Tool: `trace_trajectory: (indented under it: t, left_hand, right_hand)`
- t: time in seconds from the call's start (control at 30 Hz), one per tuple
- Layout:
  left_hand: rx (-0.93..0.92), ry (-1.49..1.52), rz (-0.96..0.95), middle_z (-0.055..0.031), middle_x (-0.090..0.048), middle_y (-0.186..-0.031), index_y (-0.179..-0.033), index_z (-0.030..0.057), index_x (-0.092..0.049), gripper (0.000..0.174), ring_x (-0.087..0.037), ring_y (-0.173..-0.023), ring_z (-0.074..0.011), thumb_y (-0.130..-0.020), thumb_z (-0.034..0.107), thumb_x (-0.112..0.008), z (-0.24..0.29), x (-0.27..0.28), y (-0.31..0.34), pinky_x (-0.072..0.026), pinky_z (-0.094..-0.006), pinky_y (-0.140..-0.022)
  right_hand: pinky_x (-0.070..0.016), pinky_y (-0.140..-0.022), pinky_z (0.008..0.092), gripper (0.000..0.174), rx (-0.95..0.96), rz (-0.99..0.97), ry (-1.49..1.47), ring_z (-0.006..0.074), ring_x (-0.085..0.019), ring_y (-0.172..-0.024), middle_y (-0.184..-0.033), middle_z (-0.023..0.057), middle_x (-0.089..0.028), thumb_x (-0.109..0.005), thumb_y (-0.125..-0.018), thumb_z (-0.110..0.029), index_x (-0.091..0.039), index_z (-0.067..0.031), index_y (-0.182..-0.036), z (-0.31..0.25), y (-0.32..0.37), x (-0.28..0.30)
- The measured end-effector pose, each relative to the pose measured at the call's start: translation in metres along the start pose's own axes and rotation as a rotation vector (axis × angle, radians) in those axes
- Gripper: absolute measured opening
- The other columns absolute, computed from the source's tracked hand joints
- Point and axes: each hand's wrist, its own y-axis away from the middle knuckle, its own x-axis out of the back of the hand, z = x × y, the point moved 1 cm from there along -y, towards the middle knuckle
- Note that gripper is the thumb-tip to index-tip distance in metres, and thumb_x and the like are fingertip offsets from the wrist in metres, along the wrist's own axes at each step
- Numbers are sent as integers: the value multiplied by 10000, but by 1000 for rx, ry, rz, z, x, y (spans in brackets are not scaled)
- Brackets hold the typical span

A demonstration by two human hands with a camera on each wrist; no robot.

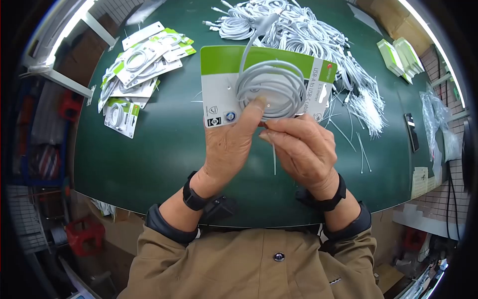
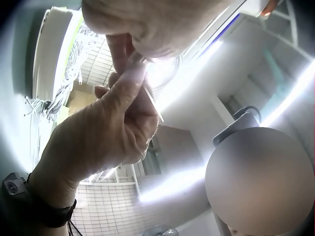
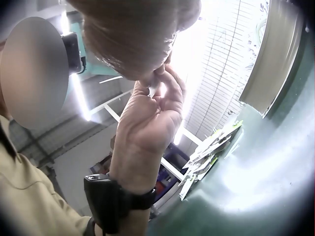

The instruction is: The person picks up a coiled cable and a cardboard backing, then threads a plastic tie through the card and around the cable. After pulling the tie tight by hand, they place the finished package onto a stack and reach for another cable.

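My left hand (image 1: 226,149) holds a green-and-white packaging card (image 1: 219,94) up over the table, its thumb pressing on the coiled white USB cable (image 1: 298,92) that lies against the card's front. One end of the cable rises past the card's top edge to a pale connector (image 1: 266,24). At the bottom of the coil my right hand (image 1: 311,152) pinches a thin white cable tie (image 1: 275,162), whose tail hangs below the fingertips. The tie's tail (image 2: 155,105) also shows beside the right fingers in the left wrist view. The left fingers behind the card are hidden.
A large heap of white cables (image 1: 298,35) covers the back of the green table (image 1: 164,159). Carded cables (image 1: 144,60) are piled at left. Loose cable ties (image 1: 366,159), a dark phone-like object (image 1: 411,132), plastic bags (image 1: 438,119) and stacked cards (image 1: 401,57) lie at right.
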Motion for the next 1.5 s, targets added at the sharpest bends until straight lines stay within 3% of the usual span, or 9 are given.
trace_trajectory:
  t: [0.07, 0.17, 0.2, 0.3, 0.67, 0.77, 1.17, 1.37, 1.5]
  left_hand:
    - [37, 88, 8, -73, -688, -1132, -1251, -1, -606, 293, -681, -950, -132, -987, 91, -695, 2, -5, 1, -587, -289, -764]
    - [92, 117, -31, -85, -629, -1246, -1427, 63, -451, 450, -681, -1064, -169, -1021, 81, -644, -3, -1, 2, -604, -313, -799]
    - [106, 121, -29, -88, -629, -1245, -1427, 63, -451, 447, -682, -1064, -171, -1023, 82, -642, -5, 0, 2, -607, -315, -803]
    - [123, 123, -22, -95, -635, -1235, -1423, 59, -454, 437, -687, -1061, -174, -1028, 85, -639, -10, 1, 2, -613, -318, -812]
    - [86, 120, -7, -116, -641, -1196, -1390, 22, -474, 408, -708, -977, -175, -1027, 89, -646, -13, -3, 2, -629, -313, -796]
    - [76, 102, 0, -101, -687, -1130, -1285, -7, -562, 303, -708, -934, -153, -1017, 93, -661, -13, -3, 2, -621, -292, -736]
    - [140, 119, -30, -129, -663, -1108, -1329, -1, -491, 355, -713, -831, -179, -1043, 149, -640, -11, -5, 2, -631, -308, -684]
    - [91, 159, -18, -124, -687, -1149, -1304, -29, -546, 328, -720, -936, -167, -1031, 118, -652, -9, -7, 4, -642, -295, -706]
    - [73, 129, -19, -112, -652, -1192, -1370, 23, -491, 379, -710, -1003, -191, -1033, 98, -645, -14, -6, 3, -630, -324, -785]
  right_hand:
    - [-546, -573, 315, 295, -1, 9, -2, 213, -671, -695, -1015, 125, -721, -790, -679, 51, -747, 14, -968, 2, 5, -3]
    - [-550, -592, 319, 307, -44, -18, -1, 220, -693, -715, -1040, 136, -735, -844, -736, 47, -731, -17, -1014, 0, 11, -2]
    - [-552, -601, 320, 318, -64, -35, -3, 223, -704, -725, -1049, 140, -742, -871, -765, 45, -723, -32, -1036, -1, 13, -2]
    - [-548, -578, 316, 307, -18, -16, 19, 219, -674, -705, -1029, 130, -719, -782, -684, 51, -739, 14, -985, 1, 12, -2]
    - [-569, -608, 330, 282, -34, 23, -69, 247, -694, -749, -1037, 154, -706, -775, -677, 48, -730, 38, -956, -5, 19, -5]
    - [-574, -623, 332, 280, -41, 32, -96, 257, -700, -769, -1037, 162, -704, -774, -681, 51, -730, 41, -957, -6, 20, -7]
    - [-609, -733, 359, 274, -64, 9, -184, 272, -705, -810, -1062, 179, -705, -759, -711, 69, -730, 50, -983, -10, 21, -6]
    - [-608, -722, 358, 253, -106, 16, -208, 262, -713, -811, -1062, 175, -719, -782, -744, 77, -730, 35, -989, -11, 17, -2]
    - [-597, -683, 325, 262, -122, 42, -144, 236, -731, -775, -990, 151, -759, -821, -788, 58, -699, -2, -1012, -6, 13, 3]
